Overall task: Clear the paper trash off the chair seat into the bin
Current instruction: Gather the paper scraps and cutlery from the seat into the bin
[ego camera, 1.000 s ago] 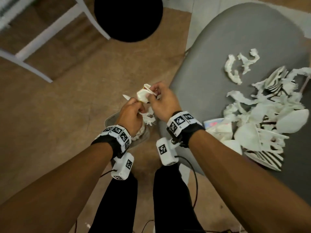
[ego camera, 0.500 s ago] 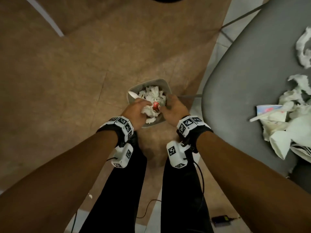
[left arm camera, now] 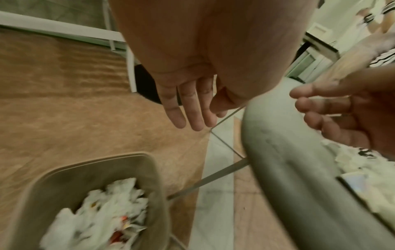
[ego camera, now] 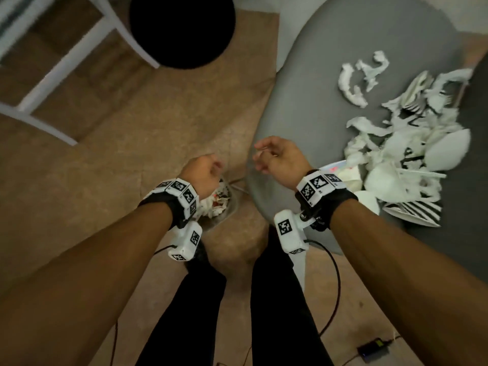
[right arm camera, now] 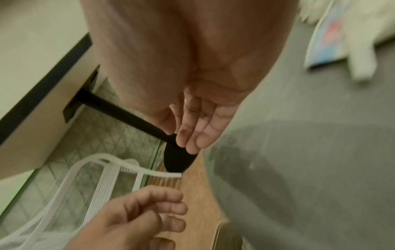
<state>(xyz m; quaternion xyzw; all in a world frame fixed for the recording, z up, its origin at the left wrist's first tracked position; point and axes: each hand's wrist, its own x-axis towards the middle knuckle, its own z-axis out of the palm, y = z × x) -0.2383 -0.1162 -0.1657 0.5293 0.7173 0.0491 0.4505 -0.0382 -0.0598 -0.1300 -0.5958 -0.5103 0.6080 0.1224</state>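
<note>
A: What takes up the most room?

B: The brown floor, then the grey chair on the right, with its seat tilted toward the camera.

A: And on the seat?

B: A heap of white paper trash sits toward the right side of the seat, striped scraps mixed in. Two twisted white strips lie a little apart, farther back. A flat printed card lies at the heap's near edge, just beside the right wrist.

A: Where is the bin?

B: The bin stands on the floor just left of the chair, below the left hand. It already holds crumpled white paper with flecks of red.

A: What else is on the floor?

B: A round black stool stands farther back, with a white frame to its left. A small black box with a cable lies near the feet.

A: The hands?

B: The left hand hangs over the bin, released, its fingers straight and holding nothing. The right hand is over the seat's left edge, well short of the heap, its fingers loose and empty too.
</note>
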